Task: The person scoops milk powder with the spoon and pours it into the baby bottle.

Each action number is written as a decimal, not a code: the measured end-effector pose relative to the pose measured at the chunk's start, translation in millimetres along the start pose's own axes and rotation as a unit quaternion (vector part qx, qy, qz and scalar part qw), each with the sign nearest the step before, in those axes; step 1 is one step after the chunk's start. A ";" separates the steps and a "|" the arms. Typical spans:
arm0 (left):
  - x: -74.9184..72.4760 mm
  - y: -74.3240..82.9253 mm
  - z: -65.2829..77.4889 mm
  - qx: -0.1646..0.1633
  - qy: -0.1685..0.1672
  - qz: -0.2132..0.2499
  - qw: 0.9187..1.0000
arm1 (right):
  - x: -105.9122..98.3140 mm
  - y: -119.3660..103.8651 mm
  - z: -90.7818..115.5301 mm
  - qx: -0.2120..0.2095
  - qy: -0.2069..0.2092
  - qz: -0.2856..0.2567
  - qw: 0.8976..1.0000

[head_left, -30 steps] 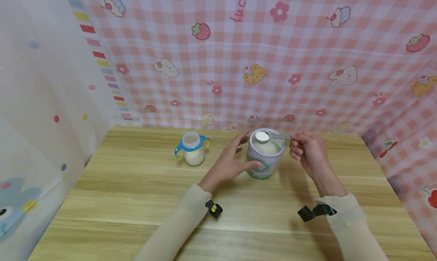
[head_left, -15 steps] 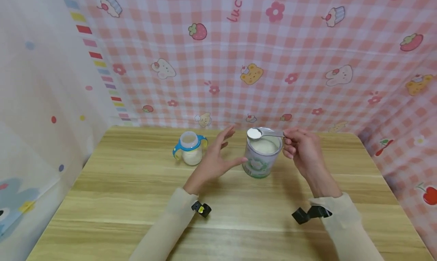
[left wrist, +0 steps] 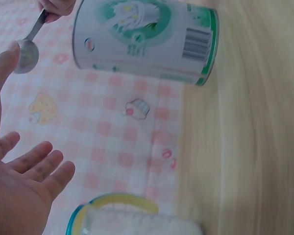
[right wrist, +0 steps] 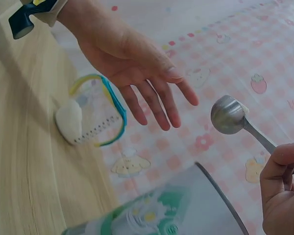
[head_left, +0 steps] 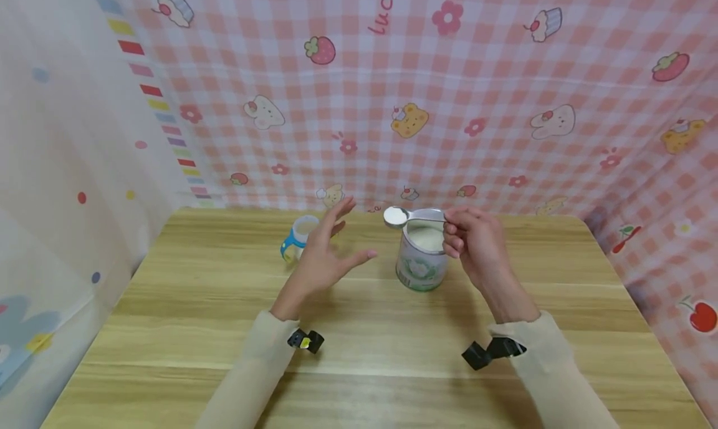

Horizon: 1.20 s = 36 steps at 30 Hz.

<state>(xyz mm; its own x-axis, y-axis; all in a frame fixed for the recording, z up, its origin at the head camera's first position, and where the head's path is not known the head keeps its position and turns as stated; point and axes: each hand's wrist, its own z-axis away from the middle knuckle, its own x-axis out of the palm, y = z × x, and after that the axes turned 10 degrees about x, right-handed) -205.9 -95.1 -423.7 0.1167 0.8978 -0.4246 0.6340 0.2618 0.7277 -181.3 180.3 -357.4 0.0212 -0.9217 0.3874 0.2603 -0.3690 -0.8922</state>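
My right hand (head_left: 477, 242) pinches the handle of a metal measuring spoon (head_left: 396, 217), whose round bowl is heaped with white powder. The spoon is level above the left rim of an open milk powder can (head_left: 422, 265), which has pale powder inside and a green and white label. With fingers spread and holding nothing, my left hand (head_left: 320, 260) is in the air left of the can. Behind it, partly hidden in the head view, stands a lidless baby bottle (right wrist: 90, 117) with blue and yellow handles. White powder lies in its bottom.
The can and bottle stand on a wood-grain table (head_left: 359, 379). A pink checked cloth (head_left: 359, 86) hangs behind the table's back edge, and a white dotted cloth (head_left: 112, 142) hangs along the left side.
My left hand has let go of the can and moved left toward the bottle. My right hand has carried the filled spoon left, from over the can's opening to past its left rim.
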 end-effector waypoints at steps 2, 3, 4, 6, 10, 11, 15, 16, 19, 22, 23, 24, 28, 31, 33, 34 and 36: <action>-6.5 -0.2 1.6 0.003 0.007 -0.003 1.000 | 4.5 1.5 -0.5 -0.002 -0.001 -0.001 1.000; -9.8 -0.7 2.5 0.007 0.010 -0.003 1.000 | 6.5 2.3 -0.7 -0.004 -0.001 0.000 1.000; -13.0 -0.9 3.0 0.010 0.014 -0.005 1.000 | 8.5 3.0 -1.0 -0.004 -0.001 -0.002 1.000; -19.2 -1.4 4.2 0.014 0.022 -0.001 1.000 | 12.4 4.6 -2.1 -0.006 -0.001 -0.001 1.000; -30.1 -1.5 6.9 0.012 0.040 0.007 0.999 | 19.1 7.4 -4.1 -0.002 0.001 -0.001 1.000; -32.8 -1.6 7.7 0.010 0.045 0.008 0.999 | 21.1 8.1 -4.7 -0.001 0.002 -0.001 1.000; -42.8 -4.9 11.8 -0.003 0.067 0.013 0.998 | 30.2 10.8 -6.2 0.005 0.003 -0.002 1.000; -45.0 -5.9 13.1 -0.008 0.071 0.012 0.997 | 32.7 11.6 -6.6 0.006 0.004 -0.002 1.000; -51.1 -8.0 17.5 -0.015 0.079 -0.004 0.997 | 40.2 14.3 -7.6 0.007 0.001 0.002 1.000; -56.4 -12.0 21.9 -0.014 0.086 -0.024 0.996 | 48.1 17.3 -10.2 0.011 -0.004 0.006 1.000; -57.9 -13.6 23.2 -0.012 0.087 -0.030 0.996 | 50.6 18.4 -11.3 0.012 -0.004 0.009 1.000; -59.3 -15.5 24.3 -0.011 0.088 -0.033 0.995 | 53.1 19.6 -12.6 0.013 -0.004 0.012 1.000; -64.4 -23.3 28.5 -0.019 0.084 -0.047 0.995 | 62.2 24.5 -19.1 0.017 0.001 0.019 1.000; -67.9 -30.3 32.6 -0.037 0.075 -0.050 0.995 | 68.3 28.5 -24.8 0.022 0.003 0.025 0.999; -69.3 -34.8 35.3 -0.049 0.069 -0.050 0.995 | 72.0 31.3 -28.7 0.022 0.006 0.028 0.999; -69.8 -36.8 36.4 -0.054 0.067 -0.048 0.995 | 73.8 32.5 -30.3 0.022 0.007 0.029 0.999; -69.7 -40.7 38.3 -0.064 0.063 -0.041 0.995 | 77.0 35.1 -33.9 0.020 0.008 0.031 0.999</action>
<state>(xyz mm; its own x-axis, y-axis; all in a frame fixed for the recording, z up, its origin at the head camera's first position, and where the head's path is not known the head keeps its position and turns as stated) -210.5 -181.9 -444.4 -0.0335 0.9072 -0.4194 0.5330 0.3712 0.7603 -203.3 92.4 -366.7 0.0235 -0.9447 0.3270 0.2972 -0.3057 -0.9046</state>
